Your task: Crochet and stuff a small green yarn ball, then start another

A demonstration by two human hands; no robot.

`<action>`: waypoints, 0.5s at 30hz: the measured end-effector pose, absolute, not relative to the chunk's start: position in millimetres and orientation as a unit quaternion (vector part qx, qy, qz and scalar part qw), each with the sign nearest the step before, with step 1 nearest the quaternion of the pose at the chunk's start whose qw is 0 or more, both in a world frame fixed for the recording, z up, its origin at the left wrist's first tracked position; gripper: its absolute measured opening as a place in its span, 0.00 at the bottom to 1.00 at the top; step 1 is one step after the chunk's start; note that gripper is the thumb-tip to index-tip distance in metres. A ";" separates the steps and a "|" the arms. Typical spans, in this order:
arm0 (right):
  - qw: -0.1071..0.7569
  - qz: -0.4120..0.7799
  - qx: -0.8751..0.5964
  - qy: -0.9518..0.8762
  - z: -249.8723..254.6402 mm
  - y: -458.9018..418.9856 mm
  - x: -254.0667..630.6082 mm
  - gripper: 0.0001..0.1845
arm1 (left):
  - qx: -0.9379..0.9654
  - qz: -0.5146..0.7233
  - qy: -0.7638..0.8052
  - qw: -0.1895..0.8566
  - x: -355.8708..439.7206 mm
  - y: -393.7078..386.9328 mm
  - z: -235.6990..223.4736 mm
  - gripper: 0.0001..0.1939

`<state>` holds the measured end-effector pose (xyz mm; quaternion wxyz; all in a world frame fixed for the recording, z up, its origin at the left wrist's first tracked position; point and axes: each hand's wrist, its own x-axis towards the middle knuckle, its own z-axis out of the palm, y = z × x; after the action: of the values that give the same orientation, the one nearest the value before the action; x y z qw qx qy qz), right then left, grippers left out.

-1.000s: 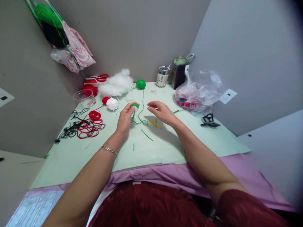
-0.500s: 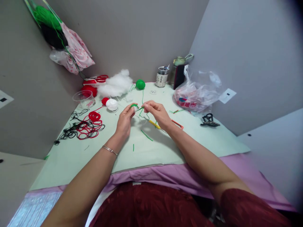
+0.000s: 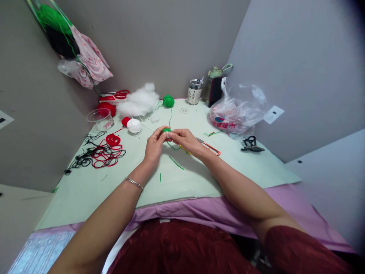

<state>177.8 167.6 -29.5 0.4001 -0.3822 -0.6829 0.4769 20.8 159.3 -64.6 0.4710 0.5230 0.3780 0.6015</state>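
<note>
Above the middle of the pale green table cover (image 3: 194,184), a small green-and-white piece (image 3: 167,130) sat between the person's two hands. The left hand (image 3: 154,144) had its fingers closed around it; the right hand (image 3: 184,141) pinched at its near right side, fingertips meeting the left's. From where I stood, I couldn't tell whether the right fingers also gripped a strand. A yellow stick (image 3: 186,150) lay partly hidden below the right hand, and an orange-handled cutter (image 3: 211,148) lay just beside the right wrist. Beyond the hands rested a green yarn ball (image 3: 168,101), its strand running toward them. A white yarn ball (image 3: 134,126) lay to the left, near fluffy white stuffing (image 3: 139,102).
</note>
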 end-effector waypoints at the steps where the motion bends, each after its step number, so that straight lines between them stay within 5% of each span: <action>1: 0.404 0.471 -0.388 -0.682 -30.2 168.0 176.7 0.31 | 0.524 0.601 0.377 0.471 20.5 159.6 -65.5 0.13; 15: 0.410 0.381 -0.454 -0.694 -33.3 168.4 169.8 0.18 | 0.515 0.605 0.362 0.487 16.9 160.4 -57.8 0.15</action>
<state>169.8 168.4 -33.3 0.4096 -0.4536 -0.6939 0.3807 16.9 160.4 -57.8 0.4873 0.5155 0.3617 0.6050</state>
